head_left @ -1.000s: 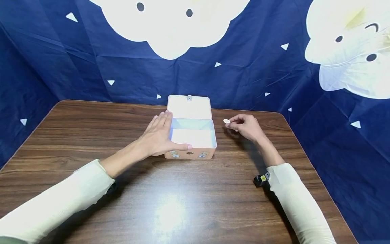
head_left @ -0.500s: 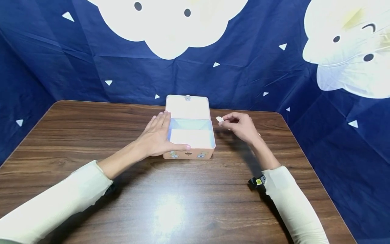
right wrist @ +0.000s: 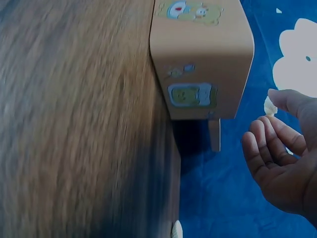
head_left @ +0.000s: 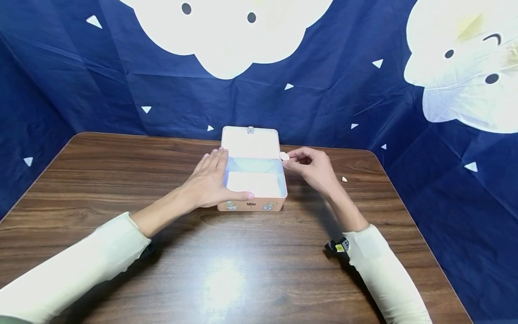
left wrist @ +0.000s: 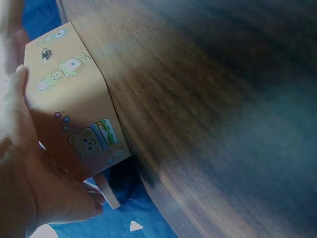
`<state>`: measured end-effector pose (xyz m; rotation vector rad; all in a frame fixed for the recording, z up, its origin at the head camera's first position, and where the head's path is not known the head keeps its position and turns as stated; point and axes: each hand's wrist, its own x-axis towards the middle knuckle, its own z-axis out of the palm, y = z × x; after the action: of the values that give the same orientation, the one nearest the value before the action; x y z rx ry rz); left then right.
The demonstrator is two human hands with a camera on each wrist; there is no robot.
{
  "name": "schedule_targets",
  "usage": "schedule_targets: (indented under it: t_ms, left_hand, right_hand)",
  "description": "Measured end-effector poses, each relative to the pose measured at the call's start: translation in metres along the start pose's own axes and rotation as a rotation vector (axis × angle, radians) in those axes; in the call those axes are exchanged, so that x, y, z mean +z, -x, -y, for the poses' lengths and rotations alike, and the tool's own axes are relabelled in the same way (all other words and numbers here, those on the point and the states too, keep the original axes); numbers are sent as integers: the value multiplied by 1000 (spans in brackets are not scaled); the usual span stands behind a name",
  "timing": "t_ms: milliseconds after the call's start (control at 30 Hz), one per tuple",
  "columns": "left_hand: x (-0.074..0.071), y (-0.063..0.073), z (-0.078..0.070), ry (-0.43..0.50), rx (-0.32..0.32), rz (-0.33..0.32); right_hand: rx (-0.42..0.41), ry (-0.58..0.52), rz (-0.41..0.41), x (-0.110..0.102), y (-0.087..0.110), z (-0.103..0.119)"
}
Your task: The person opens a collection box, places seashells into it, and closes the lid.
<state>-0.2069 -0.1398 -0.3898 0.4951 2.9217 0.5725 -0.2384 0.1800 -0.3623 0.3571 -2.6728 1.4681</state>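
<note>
An orange-pink tin box [head_left: 252,204] with bear stickers stands on the table, its lid [head_left: 251,141] raised at the back. My left hand [head_left: 206,182] rests against the box's left side with fingers straight and thumb along the front rim. My right hand [head_left: 313,168] pinches a small white seashell [head_left: 284,156] between thumb and forefinger, just off the box's back right corner. In the right wrist view the same seashell [right wrist: 270,106] looks pale and ridged. The white inside of the box is overexposed, so any pale contents cannot be told.
Another small shell-like piece [head_left: 344,179] lies on the brown wooden table [head_left: 283,270], to the right of my right hand. A blue cloth [head_left: 182,99] with white clouds hangs behind the table's back edge.
My right hand has moved left with the seashell, toward the box. The small piece on the table has come into view behind it. My left hand keeps its place.
</note>
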Motion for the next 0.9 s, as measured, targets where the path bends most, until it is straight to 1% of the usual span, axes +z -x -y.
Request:
schedule_targets:
  t_ms: [200,333,500,667,900]
  left_hand:
    - [-1,0,-2,2,2,-7]
    - [-1,0,-4,5,4,-7]
    - [-1,2,-4,-5,-3,-7]
    - [-1,3,-3,-19,-5,-11]
    - [0,4,-2,-6,-13,-5]
  right_hand:
    - [-27,-11,-26,5,5,11]
    - [-47,-12,-23,9,7,14]
    - [-61,-11,5,18,7,18]
    - [-97,-31,52,28,4,22]
    - [-76,-26,102,39,1,25]
